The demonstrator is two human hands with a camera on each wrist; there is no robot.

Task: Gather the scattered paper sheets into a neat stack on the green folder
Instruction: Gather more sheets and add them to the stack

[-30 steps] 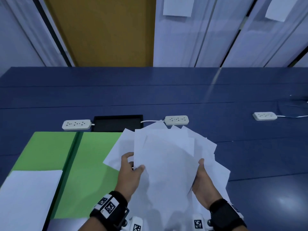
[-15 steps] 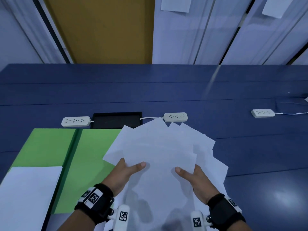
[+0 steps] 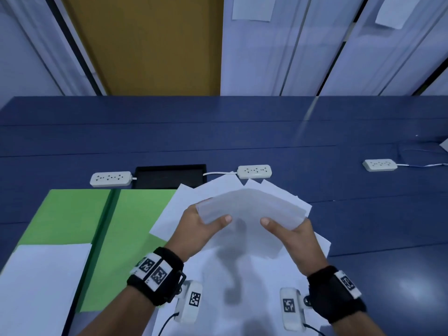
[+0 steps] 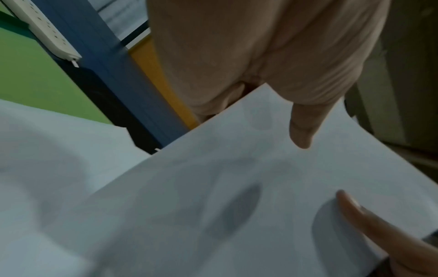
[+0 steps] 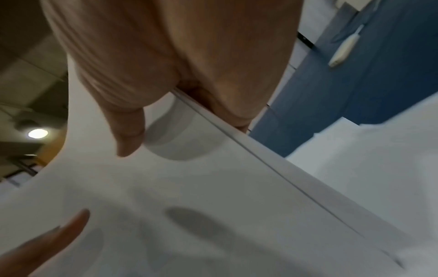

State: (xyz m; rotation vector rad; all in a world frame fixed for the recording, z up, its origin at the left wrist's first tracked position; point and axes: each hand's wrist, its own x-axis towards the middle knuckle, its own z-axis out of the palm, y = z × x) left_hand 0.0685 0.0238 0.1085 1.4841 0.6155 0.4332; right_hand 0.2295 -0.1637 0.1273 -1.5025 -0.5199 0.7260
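Both hands hold a bundle of white sheets [image 3: 249, 207] lifted above the table, blurred by motion. My left hand [image 3: 206, 221] grips its left edge, thumb on top, fingers hidden behind. My right hand [image 3: 286, 226] grips the right edge the same way. The wrist views show each thumb lying on the held sheets [image 4: 213, 187] [image 5: 213, 196]. More scattered sheets [image 3: 230, 275] lie fanned on the table beneath. The open green folder [image 3: 72, 214] lies to the left, with a white sheet [image 3: 41, 282] on its near left part.
On the blue table [image 3: 242, 137] sit three white power strips [image 3: 110, 178] [image 3: 254, 171] [image 3: 379, 164] and a black tray [image 3: 169, 175] just beyond the folder. A thin cable [image 3: 421, 156] trails at the far right.
The hands have lifted the gathered sheets off the pile and tilted them up on edge; both hands shifted from pressing flat on the paper to gripping its sides.
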